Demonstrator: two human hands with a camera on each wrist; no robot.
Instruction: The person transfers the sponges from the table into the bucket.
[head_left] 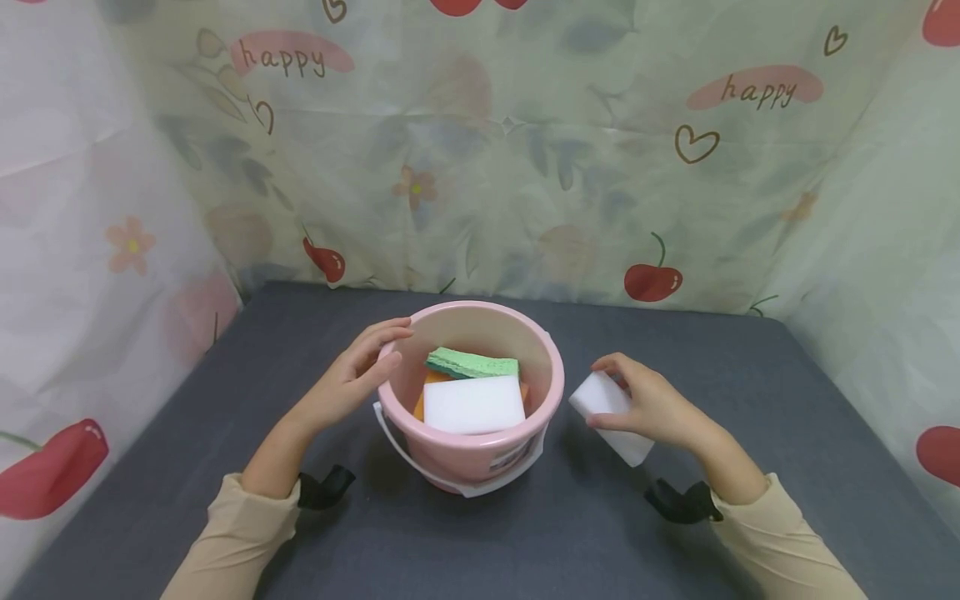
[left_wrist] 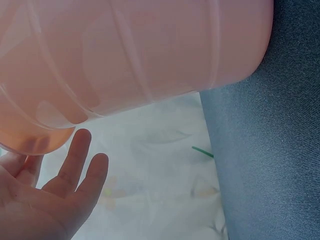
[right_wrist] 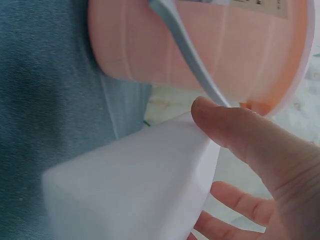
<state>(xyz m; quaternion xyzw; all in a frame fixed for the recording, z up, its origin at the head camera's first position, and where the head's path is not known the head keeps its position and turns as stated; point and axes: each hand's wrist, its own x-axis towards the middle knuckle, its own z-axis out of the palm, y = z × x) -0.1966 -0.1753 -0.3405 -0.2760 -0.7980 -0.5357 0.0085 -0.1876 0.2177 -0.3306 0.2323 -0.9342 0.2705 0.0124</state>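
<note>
Sponge block [head_left: 609, 417], white, is gripped in the right hand [head_left: 654, 406] just right of a pink bucket [head_left: 546, 367]. Left hand [head_left: 352, 379] rests relaxed, fingers straight, on the bucket's left rim. Inside the bucket lie a white sponge [head_left: 472, 404], a green sponge [head_left: 472, 363] and something orange. Bucket stands on a grey table [head_left: 225, 400] ringed by cherry-print curtains [head_left: 525, 150].
</note>
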